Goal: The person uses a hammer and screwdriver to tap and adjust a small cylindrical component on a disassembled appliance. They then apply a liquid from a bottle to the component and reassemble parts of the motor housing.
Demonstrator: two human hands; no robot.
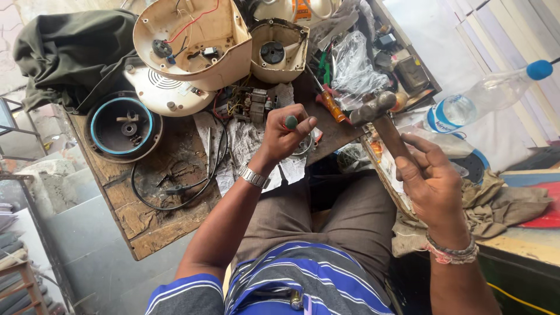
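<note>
The left hand (284,134) is fisted around a green-capped tool handle (291,122) above crumpled newspaper (242,143) at the centre. The right hand (430,178) grips a wooden-handled steel hammer (376,111), its head raised at one o'clock. A clear plastic bottle (484,96) (blue cap, blue label band) lies at three o'clock beside the worn wooden workbench (146,216).

Left hand (286,137) fisted around green-capped tool handle (291,122), cap poking above curled fingers (305,127); small metal part (303,146) just under fingers. Right hand (434,186) grips hammer (379,114) by wooden handle, head raised beyond fingertips, near left hand. Past left fingers on worn wooden surface (146,221): orange-handled screwdriver (332,105), cream appliance housing (192,41), black cable (175,189).
</note>
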